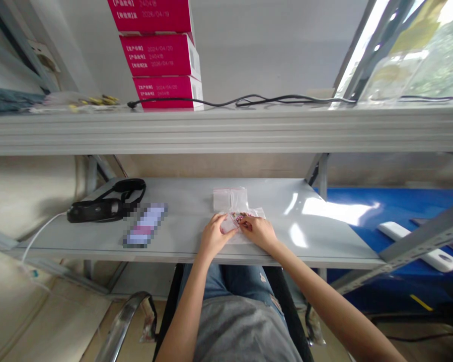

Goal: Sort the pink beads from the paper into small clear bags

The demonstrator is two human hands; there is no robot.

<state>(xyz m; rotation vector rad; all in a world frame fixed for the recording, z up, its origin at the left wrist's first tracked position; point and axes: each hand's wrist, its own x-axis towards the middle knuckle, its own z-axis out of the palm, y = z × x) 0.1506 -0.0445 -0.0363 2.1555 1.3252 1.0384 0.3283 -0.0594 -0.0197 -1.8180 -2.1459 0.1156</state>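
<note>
Bead-like pieces (242,217), small and of several colours, lie with clear plastic (228,224) around the middle of the table (184,231), and I take every bearing from them. Whether they are in the plastic or on it, I cannot tell from my end.

On the near side of the pieces, the head camera gives me the person's grey top (245,327) and blue jeans (237,279), with a metal armrest (121,322) lower down and left of the pieces. Both hands reach the pieces from that side. The left hand (213,234) rests at their left, thumb and forefinger apart with plastic showing between; I cannot tell whether it grips that plastic. The right hand (260,231) is at their right, fingertips drawn together at the cluster; any piece pinched there is too small for me to make out.

Well to the right of the pieces, off the table, I see a long white device (419,246) over a blue surface (411,206). Left of the pieces, a phone (145,226) lies flat, blurred into blocks. Farther left of them and deeper is a black strapped device (105,207), a white cable (41,234) at its left end. Just beyond the pieces lie flat clear packets (239,199).

Higher and farther than the pieces, a pale shelf (226,130) spans my view. Beyond the pieces and to their left, red boxes (158,55) stand stacked on it, a black cable (294,97) passing in front.
</note>
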